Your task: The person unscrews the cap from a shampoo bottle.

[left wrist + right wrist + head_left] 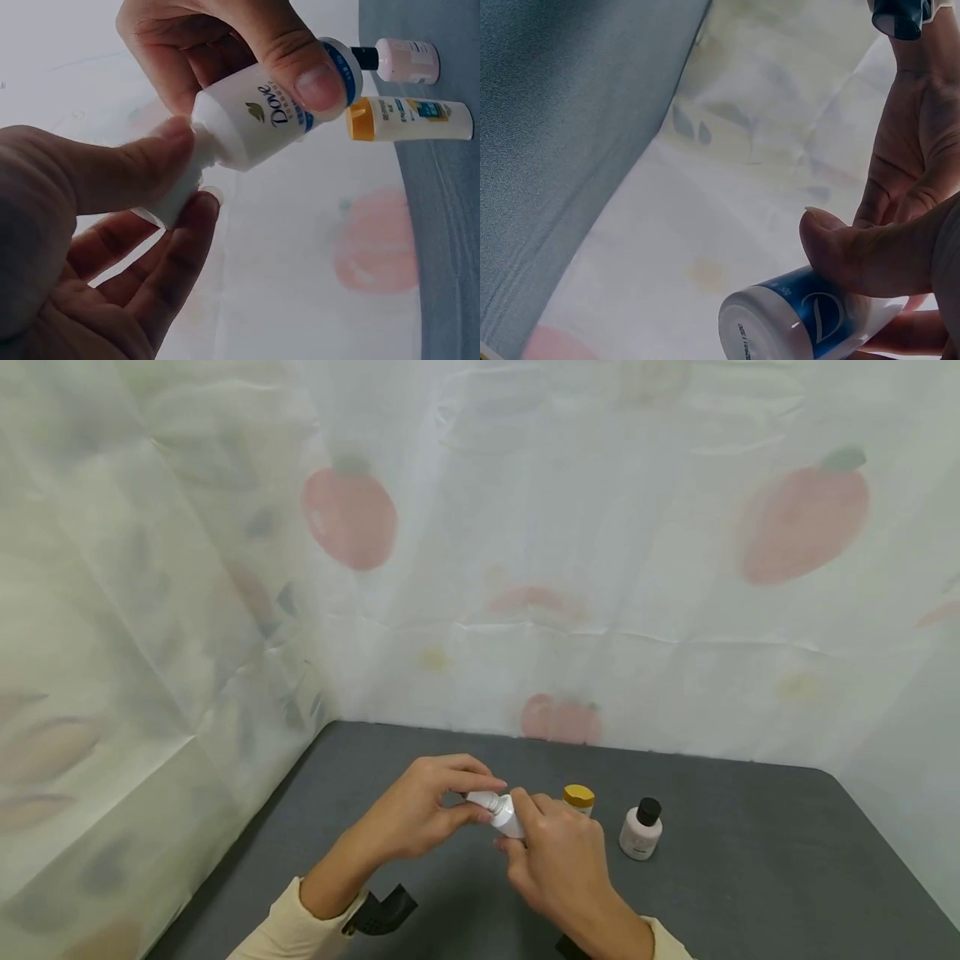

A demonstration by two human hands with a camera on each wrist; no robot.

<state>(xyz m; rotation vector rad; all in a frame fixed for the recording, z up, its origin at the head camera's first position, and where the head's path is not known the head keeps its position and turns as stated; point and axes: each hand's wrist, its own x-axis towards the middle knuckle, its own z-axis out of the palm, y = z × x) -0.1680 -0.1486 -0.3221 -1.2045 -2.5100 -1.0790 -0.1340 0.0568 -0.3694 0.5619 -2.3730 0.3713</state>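
Pale sheeting (637,543) printed with faded fruit is hung behind and to the left of a dark grey counter (750,843). At the left, a white cap (482,798) is pinched between thumb and fingers by the left grip (420,814), above the counter. Just beside it, the threaded neck of a small white Dove bottle (508,820) is exposed; whether cap and neck are touching cannot be told. The Dove bottle is held tilted in the air, its body clasped by the right grip (566,852). Farther right, a yellow-capped bottle (578,797) is partly hidden behind the right grip, and a pink bottle (640,842) with a black cap is stood upright near it.

The step in hand is judged to be the working of the cap at the neck; whether it is being removed or fitted cannot be read. For the next move, the body should be kept steady and the cap kept in line with the neck, so that the threads are not caught.
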